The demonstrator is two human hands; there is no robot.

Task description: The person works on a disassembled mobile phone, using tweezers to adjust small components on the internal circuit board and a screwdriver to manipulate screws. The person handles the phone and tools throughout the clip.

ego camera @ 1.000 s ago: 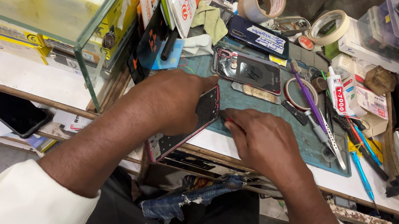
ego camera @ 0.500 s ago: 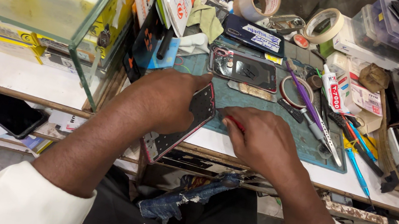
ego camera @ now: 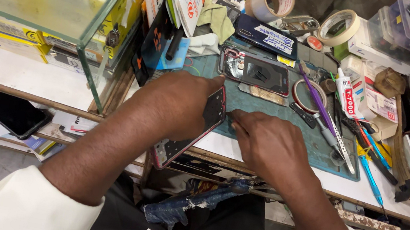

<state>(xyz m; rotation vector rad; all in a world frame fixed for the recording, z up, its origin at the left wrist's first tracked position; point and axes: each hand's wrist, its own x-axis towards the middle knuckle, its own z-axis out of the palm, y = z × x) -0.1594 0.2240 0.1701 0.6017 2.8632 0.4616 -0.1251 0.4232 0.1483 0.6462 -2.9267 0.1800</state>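
Phone frame (ego camera: 196,133), a slim red-edged body with its dark inner face up, is tipped on its long edge over the near rim of the green mat (ego camera: 272,118), so its side stays open to work. Left hand (ego camera: 176,104) wraps it from above, grip pressed around the upper half to steady it. Right hand (ego camera: 267,145) lies just beside it, fingertips drawn together at its edge; whether they pinch a small tool I cannot tell. Another opened phone (ego camera: 254,73) rests flat farther back, tweezers and glue tube (ego camera: 345,98) within reach on the cluttered tabletop (ego camera: 243,155)
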